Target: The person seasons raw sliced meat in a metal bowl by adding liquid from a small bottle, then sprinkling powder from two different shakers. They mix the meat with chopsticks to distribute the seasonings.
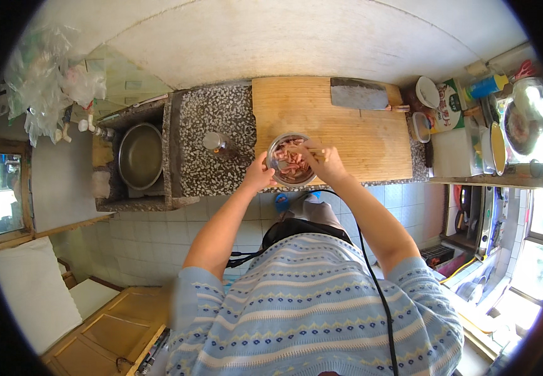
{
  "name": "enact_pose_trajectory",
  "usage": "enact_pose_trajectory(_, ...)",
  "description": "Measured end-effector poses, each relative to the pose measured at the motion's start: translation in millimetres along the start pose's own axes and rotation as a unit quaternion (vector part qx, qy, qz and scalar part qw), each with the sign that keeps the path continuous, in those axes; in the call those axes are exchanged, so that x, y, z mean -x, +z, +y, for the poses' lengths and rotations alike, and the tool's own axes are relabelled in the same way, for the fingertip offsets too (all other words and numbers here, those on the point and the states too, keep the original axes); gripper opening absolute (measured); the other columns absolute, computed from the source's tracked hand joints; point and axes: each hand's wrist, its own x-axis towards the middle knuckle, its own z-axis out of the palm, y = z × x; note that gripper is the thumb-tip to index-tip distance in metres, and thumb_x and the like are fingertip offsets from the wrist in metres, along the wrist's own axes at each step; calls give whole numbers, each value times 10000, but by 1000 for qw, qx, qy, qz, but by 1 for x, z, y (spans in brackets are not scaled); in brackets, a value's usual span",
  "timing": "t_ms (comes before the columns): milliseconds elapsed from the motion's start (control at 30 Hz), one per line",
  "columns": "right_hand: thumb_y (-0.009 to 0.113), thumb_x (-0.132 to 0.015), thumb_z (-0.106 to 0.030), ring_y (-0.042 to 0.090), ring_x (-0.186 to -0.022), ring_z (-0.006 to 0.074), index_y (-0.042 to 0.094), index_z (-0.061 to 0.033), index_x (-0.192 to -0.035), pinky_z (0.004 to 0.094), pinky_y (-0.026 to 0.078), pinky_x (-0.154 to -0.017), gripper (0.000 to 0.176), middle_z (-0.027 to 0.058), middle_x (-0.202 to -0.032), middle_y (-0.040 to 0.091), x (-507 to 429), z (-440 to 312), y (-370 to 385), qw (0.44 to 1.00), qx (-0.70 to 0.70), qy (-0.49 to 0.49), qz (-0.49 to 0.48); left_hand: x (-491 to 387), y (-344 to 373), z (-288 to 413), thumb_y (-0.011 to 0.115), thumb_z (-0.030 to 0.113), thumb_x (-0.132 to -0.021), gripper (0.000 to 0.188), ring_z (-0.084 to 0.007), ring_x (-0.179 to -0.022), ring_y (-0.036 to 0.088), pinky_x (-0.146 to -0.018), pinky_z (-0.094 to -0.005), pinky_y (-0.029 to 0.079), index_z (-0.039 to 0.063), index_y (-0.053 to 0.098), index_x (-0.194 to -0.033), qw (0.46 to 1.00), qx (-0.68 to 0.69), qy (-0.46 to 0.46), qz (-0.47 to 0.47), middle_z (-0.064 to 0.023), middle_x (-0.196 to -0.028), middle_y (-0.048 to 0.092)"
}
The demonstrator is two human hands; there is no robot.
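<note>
A round metal bowl (271,162) with strips of raw meat (292,164) in it stands at the front left of a wooden cutting board (375,145). My left hand (258,174) grips the bowl's left rim, thumb towards the front. Over the bowl's right side, my right hand (328,164) holds wooden chopsticks (317,151), whose tips reach in among the meat. Part of the meat is hidden behind the right fingers. A cleaver (360,97) lies flat at the board's back right, its handle pointing right.
Left of the board, a lidded glass jar (215,142) stands on the speckled stone counter (205,110). Further left, a metal basin (141,157) sits in the stone sink (174,155). Bowls (427,92), a plastic container (421,127) and packages crowd the right end. A black cable (379,291) hangs before me.
</note>
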Motion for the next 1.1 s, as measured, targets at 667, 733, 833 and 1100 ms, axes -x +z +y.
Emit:
enact_pose_trajectory(667, 683, -986, -205, 709, -672, 355, 728, -38, -961, 408, 567, -606, 174, 166, -827, 739, -17, -21, -30, 999, 43, 14, -8, 7, 3, 10, 551, -14, -1016, 722, -282, -825, 759, -697, -369, 666, 98, 213, -1644, 999, -8, -33, 15, -228, -1254, 640)
enact_pose_trajectory(733, 683, -985, -216, 708, -672, 360, 729, -48, -968, 414, 566, -602, 175, 172, -825, 738, -20, -10, -19, 999, 40, -15, -26, 7, 4, 12, 547, -41, -1005, 723, -272, -816, 760, -672, -373, 666, 88, 227, -1639, 999, 0, -30, 15, -233, -1228, 664)
enact_pose_trajectory(833, 684, -983, -229, 708, -683, 362, 731, -64, -975, 423, 565, -605, 171, 176, -830, 737, -19, 4, -3, 995, 16, -25, -94, 5, 5, 8, 544, -42, -1005, 716, -274, -822, 762, -678, -371, 669, 80, 229, -1636, 999, -12, -18, 25, -241, -1231, 661)
enact_pose_trajectory(1100, 674, -996, -216, 733, -765, 308, 754, -43, -1029, 389, 586, -700, 194, 138, -886, 753, -1, -30, -38, 985, 64, -7, -159, 6, 8, 6, 550, -38, -991, 702, -285, -813, 764, -677, -361, 674, 44, 243, -1618, 999, -8, -16, 37, -234, -1219, 665)
